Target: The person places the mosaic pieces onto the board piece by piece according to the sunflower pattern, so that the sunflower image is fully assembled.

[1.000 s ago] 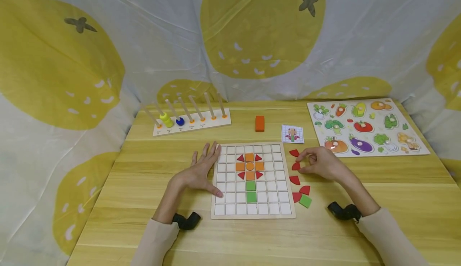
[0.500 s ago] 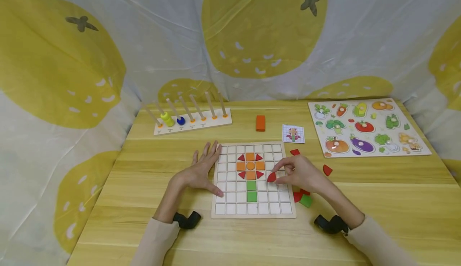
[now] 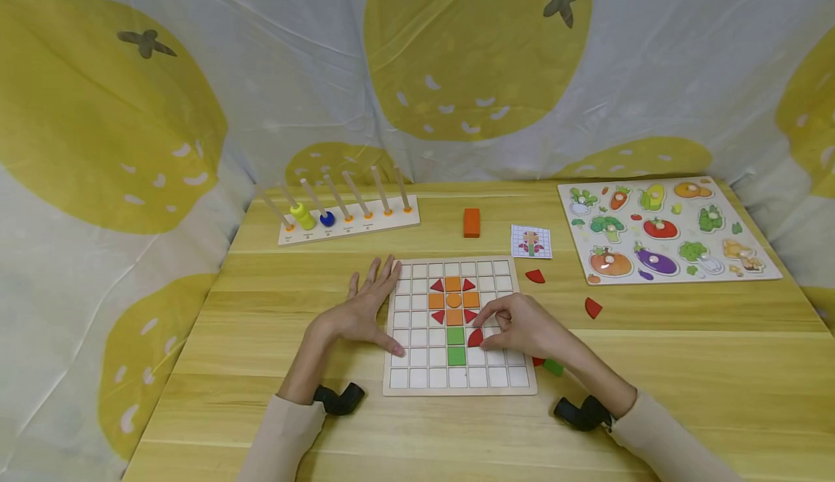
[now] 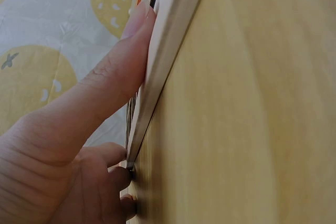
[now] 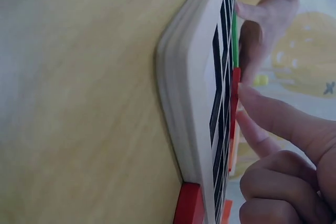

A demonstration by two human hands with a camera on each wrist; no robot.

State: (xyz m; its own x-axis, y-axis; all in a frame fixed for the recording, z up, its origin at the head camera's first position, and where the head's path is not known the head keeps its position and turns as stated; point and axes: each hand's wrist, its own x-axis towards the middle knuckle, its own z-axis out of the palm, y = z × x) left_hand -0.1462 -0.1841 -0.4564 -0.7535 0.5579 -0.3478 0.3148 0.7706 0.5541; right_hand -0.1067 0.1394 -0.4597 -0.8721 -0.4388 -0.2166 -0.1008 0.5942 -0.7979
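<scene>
- Red quarter-round wooden tile (image 3: 475,338): on the white-gridded wooden puzzle board (image 3: 417,377), in the cell just right of the upper green square tile (image 3: 454,336); whether it lies flat in the cell cannot be told.
- Right hand (image 3: 525,327): fingertips pinch the red tile's right edge; the right wrist view shows fingertips (image 5: 249,98) against the tile's red edge (image 5: 234,95), the thumb's contact hidden.
- Left hand (image 3: 365,313): fingers spread flat, palm on the table, thumb (image 4: 105,85) pressed along the board's left rim (image 4: 157,77); it holds nothing.
- Board pattern: orange square tiles around an orange round piece (image 3: 453,300), red triangles at the corners, two green squares below.
- Loose pieces right of the board: a red piece (image 3: 538,361) and a green piece (image 3: 553,367), both mostly hidden behind the right wrist; two red quarter-rounds (image 3: 535,276) (image 3: 591,308) lie in the open.
- Small pattern card (image 3: 530,241): behind the board; print too small to read.
- Orange wooden block (image 3: 471,222): left of the card.
- Wooden peg rack (image 3: 346,230): far left, yellow and blue beads on two pegs.
- Vegetable puzzle board (image 3: 665,230): far right.
- Light wooden table (image 3: 652,366): bears all.
</scene>
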